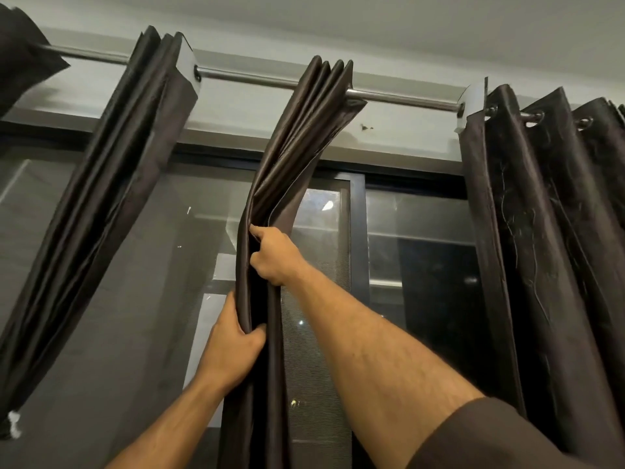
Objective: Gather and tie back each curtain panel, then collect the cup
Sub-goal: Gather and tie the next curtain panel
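A dark brown middle curtain panel (297,137) hangs bunched in folds from a metal rod (250,77). My right hand (275,257) grips the folds higher up, fingers curled into the cloth. Just below it, my left hand (233,343) holds the same bundle, thumb in front and fingers wrapped behind. A left curtain panel (111,184) hangs gathered and slanting down to the left. A right curtain panel (548,252) hangs spread in loose pleats. No cup is in view.
Behind the curtains is a dark-framed sliding window (358,231) with a mesh screen and reflections in the glass. Two white rod brackets (189,62) (473,99) stick out from the wall. Another dark cloth (20,55) hangs at the top left corner.
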The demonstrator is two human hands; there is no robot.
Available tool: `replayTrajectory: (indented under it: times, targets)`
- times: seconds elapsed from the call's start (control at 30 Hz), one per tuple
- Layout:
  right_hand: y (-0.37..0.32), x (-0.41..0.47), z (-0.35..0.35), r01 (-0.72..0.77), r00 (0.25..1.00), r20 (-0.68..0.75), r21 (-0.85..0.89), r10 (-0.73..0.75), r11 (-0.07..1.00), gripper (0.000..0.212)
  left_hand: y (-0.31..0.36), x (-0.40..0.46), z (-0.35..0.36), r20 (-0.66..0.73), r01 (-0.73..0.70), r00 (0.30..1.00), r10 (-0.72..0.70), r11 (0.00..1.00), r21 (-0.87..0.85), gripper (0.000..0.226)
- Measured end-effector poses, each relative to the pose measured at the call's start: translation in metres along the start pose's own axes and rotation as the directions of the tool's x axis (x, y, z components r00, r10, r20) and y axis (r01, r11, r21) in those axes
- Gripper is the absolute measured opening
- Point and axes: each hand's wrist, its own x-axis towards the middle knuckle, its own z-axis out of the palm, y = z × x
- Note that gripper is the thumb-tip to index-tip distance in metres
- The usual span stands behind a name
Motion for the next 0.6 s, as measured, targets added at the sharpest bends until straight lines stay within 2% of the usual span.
replayTrajectory:
  times: [0.17, 0.33, 0.47, 0.53, 0.6]
  targets:
    - [0.017, -0.017, 0.005, -0.049, 0.995, -0.081, 0.057, 0.053, 0.997, 0.047, -0.001, -0.009, -0.001, 0.020, 0.003, 1.000, -0.004, 1.000, 0.027, 0.059]
    - [0.047, -0.056, 0.017, -0.046, 0.985, -0.149, 0.236, 0.083, 0.971, 0.048, -0.007, -0.029, 0.006, 0.087, 0.036, 0.996, -0.037, 0.999, 0.011, 0.065]
    - [0.068, -0.092, 0.026, -0.055, 0.978, -0.171, 0.341, 0.119, 0.938, 0.040, -0.018, -0.047, 0.009, 0.124, 0.072, 0.990, -0.071, 0.997, -0.004, 0.065]
    - [0.077, -0.111, 0.032, -0.079, 0.969, -0.191, 0.364, 0.158, 0.928, 0.044, -0.025, -0.058, 0.011, 0.107, 0.099, 0.989, -0.097, 0.995, -0.012, 0.064]
    - [0.086, -0.137, 0.042, -0.100, 0.957, -0.213, 0.398, 0.198, 0.912, 0.060, -0.034, -0.075, 0.011, 0.069, 0.113, 0.991, -0.114, 0.993, 0.016, 0.062]
